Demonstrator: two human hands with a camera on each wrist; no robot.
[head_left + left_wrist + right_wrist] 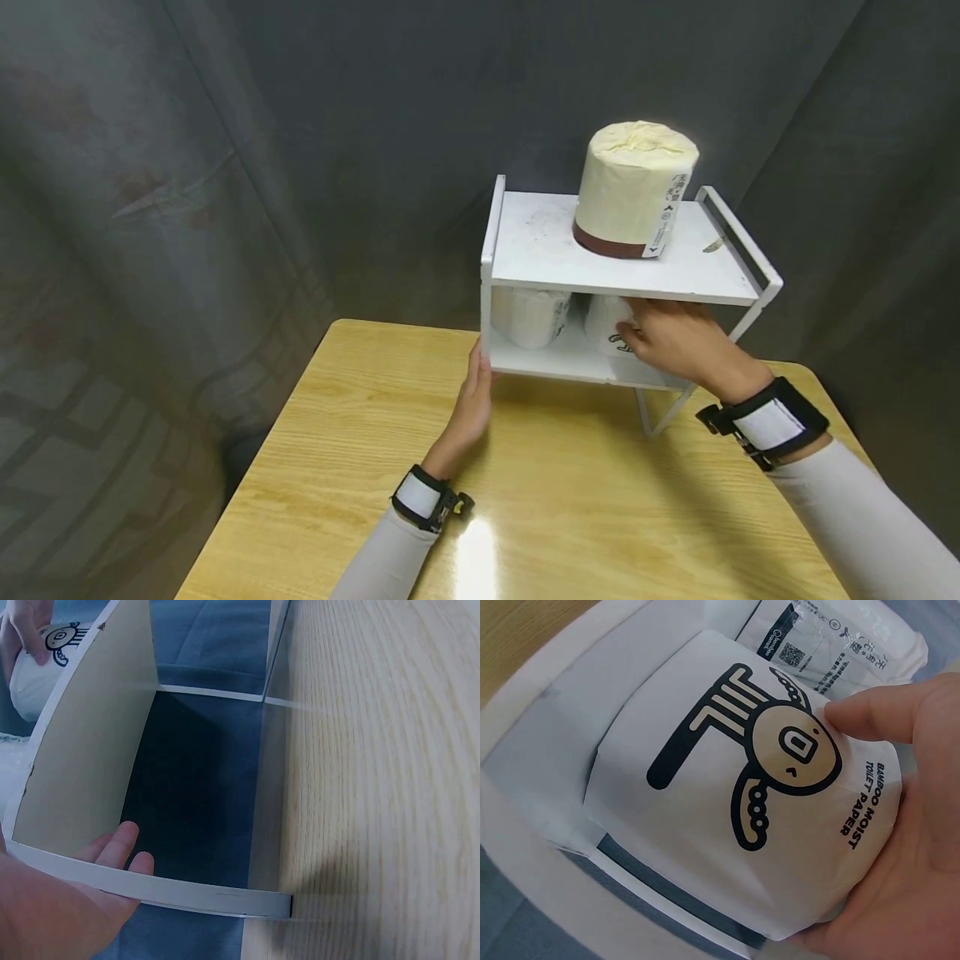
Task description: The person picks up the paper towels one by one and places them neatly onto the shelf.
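My right hand reaches into the lower tier of a white two-tier rack. There it grips a white toilet paper roll, thumb on one side and fingers round the other; the wrapper has a cartoon animal and reads "bamboo moist toilet paper". Down at the rack's left side, my left hand holds the frame, its fingers wrapped behind the white side bar. Another white wrapped roll sits on the lower shelf to the left. On the top shelf stands a cream roll with a brown base band.
The rack is on a light wood table, toward its back right. Raised rails edge both ends of the top shelf. Dark grey cloth hangs behind the table and at both sides.
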